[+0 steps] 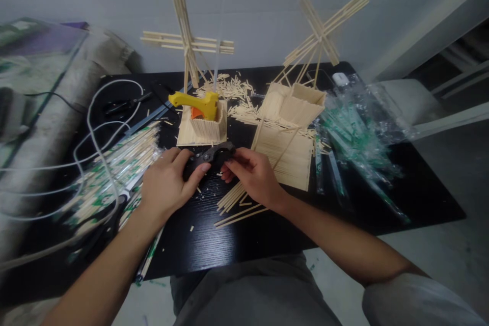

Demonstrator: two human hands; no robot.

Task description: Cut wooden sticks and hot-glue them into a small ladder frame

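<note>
Gripping black hinged tool (pixel 208 157) in left hand (pixel 166 181), curling right hand (pixel 257 175) at its tip (pinch unclear), with two pale wooden-stick crosses (pixel 186 43) (pixel 321 36) assembled, loose thin wooden sticks (pixel 232 197) unattached.

There are one worktop (pixel 191 252), two stick crosses (pixel 186 45), two open stick boxes (pixel 303 106), one yellow glue gun (pixel 198 104), one dark hand tool (pixel 214 153), one left hand (pixel 167 179) and one right hand (pixel 256 175). The loose sticks (pixel 234 197) are too many for counting.
</note>
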